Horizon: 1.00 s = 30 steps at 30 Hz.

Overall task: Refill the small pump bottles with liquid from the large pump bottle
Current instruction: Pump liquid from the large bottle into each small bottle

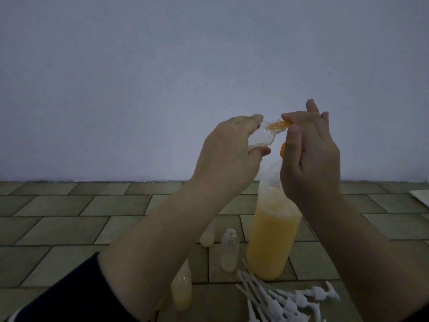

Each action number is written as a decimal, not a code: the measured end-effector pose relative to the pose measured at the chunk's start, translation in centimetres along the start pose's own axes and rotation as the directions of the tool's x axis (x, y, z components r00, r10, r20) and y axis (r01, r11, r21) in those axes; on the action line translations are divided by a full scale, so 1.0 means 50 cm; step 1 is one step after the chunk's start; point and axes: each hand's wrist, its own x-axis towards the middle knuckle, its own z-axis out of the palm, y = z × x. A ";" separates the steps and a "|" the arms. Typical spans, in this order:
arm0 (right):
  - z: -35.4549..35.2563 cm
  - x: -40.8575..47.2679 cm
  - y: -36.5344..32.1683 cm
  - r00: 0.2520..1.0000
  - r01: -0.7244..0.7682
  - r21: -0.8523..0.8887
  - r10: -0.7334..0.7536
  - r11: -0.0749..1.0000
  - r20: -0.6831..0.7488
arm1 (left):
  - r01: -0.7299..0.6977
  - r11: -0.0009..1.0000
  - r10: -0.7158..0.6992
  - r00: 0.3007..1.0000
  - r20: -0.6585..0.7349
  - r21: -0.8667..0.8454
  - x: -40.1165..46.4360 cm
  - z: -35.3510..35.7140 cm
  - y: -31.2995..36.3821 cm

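Note:
My left hand (228,149) grips a small clear bottle (101,138), tilted with its mouth toward the right and a little pale liquid at its bottom. The large bottle (274,238) stands on the tiled floor, about half full of orange liquid. Its orange pump nozzle (283,123) reaches into the small bottle's mouth, where orange liquid shows. My right hand (311,159) is closed around the pump head, thumb and forefinger pinching the nozzle. It hides most of the pump.
Three small bottles stand on the floor: one open (229,251), one behind it (207,238), one nearer me (181,289). Several white pump heads (286,298) lie in a heap at the front right. A white flat object (420,196) lies at the right edge. A plain wall rises behind.

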 end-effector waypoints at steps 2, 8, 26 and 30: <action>0.008 -0.013 0.008 1.000 -0.011 0.000 0.011 1.000 0.005 | 0.008 1.000 -0.008 1.000 0.025 0.005 -0.007 0.011 -0.004; -0.007 0.002 -0.001 0.998 -0.003 -0.006 0.003 1.000 0.068 | 0.011 1.000 -0.011 0.999 0.037 0.007 -0.004 0.000 -0.004; -0.042 0.037 -0.029 0.969 -0.027 -0.114 0.054 0.993 0.240 | 0.213 0.931 -0.170 0.972 0.163 -0.297 0.026 -0.041 -0.010; -0.058 0.049 -0.036 0.942 -0.049 -0.137 0.091 0.989 0.322 | 0.352 0.813 -0.243 0.929 0.279 -0.465 0.021 -0.050 -0.051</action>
